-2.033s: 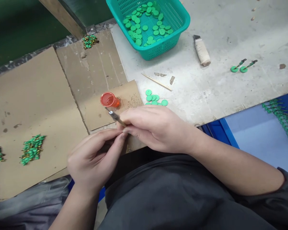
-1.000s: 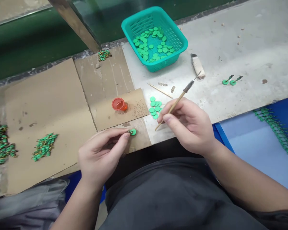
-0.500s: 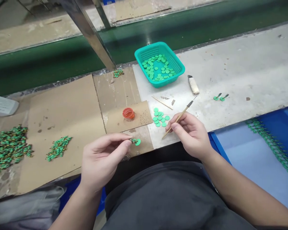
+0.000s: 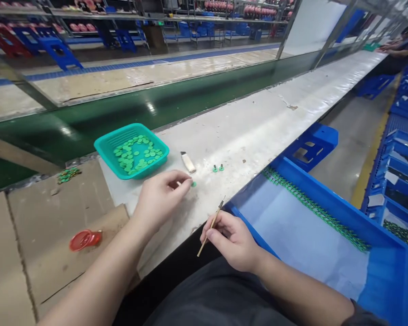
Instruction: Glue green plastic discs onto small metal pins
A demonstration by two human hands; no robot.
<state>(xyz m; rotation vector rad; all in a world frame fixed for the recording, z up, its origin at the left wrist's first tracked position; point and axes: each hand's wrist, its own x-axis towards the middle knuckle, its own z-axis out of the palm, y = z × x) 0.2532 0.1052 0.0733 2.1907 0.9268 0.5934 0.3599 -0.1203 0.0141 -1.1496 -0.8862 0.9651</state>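
Observation:
My left hand (image 4: 161, 197) is closed in a pinch over the white tabletop. A small green disc (image 4: 194, 184) shows at its fingertips; the rest of that little piece is hidden by the fingers. Closed round a thin wooden-handled brush (image 4: 211, 228), my right hand (image 4: 233, 237) is near the table's front edge. The brush slants with its fine dark tip up. Beyond the hands, two small green-based pieces (image 4: 218, 168) stand upright on the table. A wrapped, dark-tipped tool (image 4: 188, 162) lies between them and the basket.
A teal basket (image 4: 105, 156) holds several green discs. On cardboard (image 4: 30, 235) at left is a small red cup (image 4: 83, 241), with a small pile of green pieces (image 4: 69, 174) behind. At right, a blue tray (image 4: 391, 253) contains rows of green pieces. A person's arm (image 4: 394, 50) shows far right.
My view has swung to the right and up. The left hand has carried its green piece rightward, past the loose discs toward the two standing pieces. The right hand still holds the brush.

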